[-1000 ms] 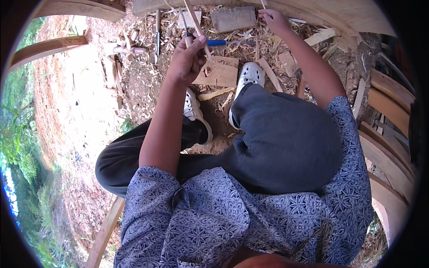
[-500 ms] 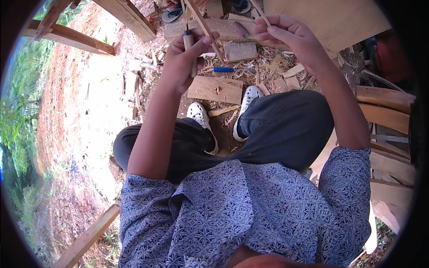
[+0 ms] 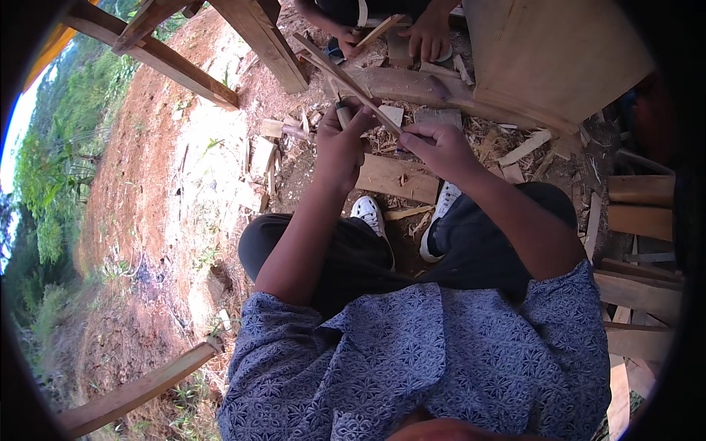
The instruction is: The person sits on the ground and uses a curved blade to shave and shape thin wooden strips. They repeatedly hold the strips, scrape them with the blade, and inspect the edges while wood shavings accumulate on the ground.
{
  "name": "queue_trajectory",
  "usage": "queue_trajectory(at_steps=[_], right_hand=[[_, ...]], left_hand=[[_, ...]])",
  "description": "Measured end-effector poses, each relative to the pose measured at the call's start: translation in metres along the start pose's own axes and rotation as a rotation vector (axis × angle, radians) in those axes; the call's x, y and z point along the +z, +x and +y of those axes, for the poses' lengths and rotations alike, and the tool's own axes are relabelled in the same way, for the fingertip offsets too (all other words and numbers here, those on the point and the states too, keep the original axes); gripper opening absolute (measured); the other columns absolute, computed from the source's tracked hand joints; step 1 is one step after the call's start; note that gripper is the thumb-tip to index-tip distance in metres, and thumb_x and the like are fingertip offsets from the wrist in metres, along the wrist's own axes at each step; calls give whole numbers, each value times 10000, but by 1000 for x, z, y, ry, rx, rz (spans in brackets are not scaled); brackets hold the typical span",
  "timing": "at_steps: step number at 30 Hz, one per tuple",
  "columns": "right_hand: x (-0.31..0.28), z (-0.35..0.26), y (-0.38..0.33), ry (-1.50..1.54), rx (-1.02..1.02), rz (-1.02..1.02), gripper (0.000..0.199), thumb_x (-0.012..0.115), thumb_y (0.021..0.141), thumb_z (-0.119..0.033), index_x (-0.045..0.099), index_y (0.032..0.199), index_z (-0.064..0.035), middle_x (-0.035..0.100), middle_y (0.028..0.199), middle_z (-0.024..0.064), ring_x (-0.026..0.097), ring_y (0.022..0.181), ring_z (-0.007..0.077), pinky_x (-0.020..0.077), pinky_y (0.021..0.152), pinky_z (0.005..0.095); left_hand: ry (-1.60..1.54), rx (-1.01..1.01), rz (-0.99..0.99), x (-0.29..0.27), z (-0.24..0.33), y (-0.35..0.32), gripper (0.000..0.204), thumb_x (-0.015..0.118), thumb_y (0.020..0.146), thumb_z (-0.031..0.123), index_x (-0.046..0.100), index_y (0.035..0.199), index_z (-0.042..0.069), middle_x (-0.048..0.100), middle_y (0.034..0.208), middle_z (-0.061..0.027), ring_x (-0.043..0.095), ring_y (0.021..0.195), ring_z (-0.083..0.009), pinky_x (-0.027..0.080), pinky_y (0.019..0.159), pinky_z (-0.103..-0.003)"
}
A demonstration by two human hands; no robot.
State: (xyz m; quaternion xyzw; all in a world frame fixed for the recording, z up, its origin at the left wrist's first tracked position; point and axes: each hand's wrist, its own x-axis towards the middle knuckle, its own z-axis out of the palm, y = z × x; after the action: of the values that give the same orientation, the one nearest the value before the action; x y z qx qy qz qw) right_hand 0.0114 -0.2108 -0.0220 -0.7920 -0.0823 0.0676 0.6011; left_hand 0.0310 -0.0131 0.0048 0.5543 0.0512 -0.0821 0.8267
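My left hand [image 3: 342,151] is closed around a wooden-handled tool [image 3: 343,114] with a dark collar and a thin metal tip pointing away from me. The same hand also steadies a long, narrow wooden strip [image 3: 346,79], which slants from far left to near right. Fingers and thumb of my right hand [image 3: 443,151] pinch the strip's near end. Whether a second thin stick lies along the strip, I cannot tell. Below the hands, a flat wooden board [image 3: 397,178] lies on the ground in front of my white shoes [image 3: 368,212].
Across from me, another person's hands [image 3: 430,35] work with a wooden piece [image 3: 381,29]. A long timber [image 3: 401,84] and a large wooden panel [image 3: 562,55] lie beyond my hands. Shavings [image 3: 489,140] litter the ground. Wooden posts [image 3: 265,44] stand left; stacked planks [image 3: 640,220] lie right.
My right hand has come down and inward from the far right, where it held a thin stick, to the strip's near end. The view has shifted, showing more of the other person's hands.
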Motion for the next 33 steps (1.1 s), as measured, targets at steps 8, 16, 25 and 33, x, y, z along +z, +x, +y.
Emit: queue_trajectory(at_steps=[8, 16, 25, 33], right_hand=[[-1, -7, 2, -93, -99, 136, 292, 692, 934, -258, 742, 1080, -10, 666, 714, 33, 568, 621, 72, 457, 586, 280], [-11, -17, 3, -121, -177, 167, 272, 685, 940, -236, 740, 1094, -18, 659, 720, 42, 549, 620, 78, 451, 586, 287], [-15, -1, 3, 153, -78, 98, 262, 653, 975, -208, 735, 1093, 12, 698, 810, 31, 623, 752, 67, 501, 701, 239], [-15, -9, -5, 248, -5, -4, 241, 636, 985, -179, 730, 1006, 41, 696, 814, 33, 628, 761, 77, 511, 727, 247]], left_hand=[[-47, 26, 31, 3, -7, 1, 180, 636, 966, 114, 580, 1127, 59, 667, 1013, -36, 641, 845, -73, 441, 519, -164], [6, -11, 47, 16, -10, -7, 175, 691, 940, 134, 591, 1070, 73, 686, 963, -35, 605, 715, -60, 424, 523, -188], [34, 9, 16, 28, -18, -8, 225, 731, 921, 165, 603, 1079, 68, 686, 922, -28, 598, 688, -47, 414, 501, -191], [-151, 238, 184, 0, 30, 19, 247, 628, 998, 179, 574, 1194, 39, 673, 1078, -82, 656, 906, -79, 353, 429, -159]])
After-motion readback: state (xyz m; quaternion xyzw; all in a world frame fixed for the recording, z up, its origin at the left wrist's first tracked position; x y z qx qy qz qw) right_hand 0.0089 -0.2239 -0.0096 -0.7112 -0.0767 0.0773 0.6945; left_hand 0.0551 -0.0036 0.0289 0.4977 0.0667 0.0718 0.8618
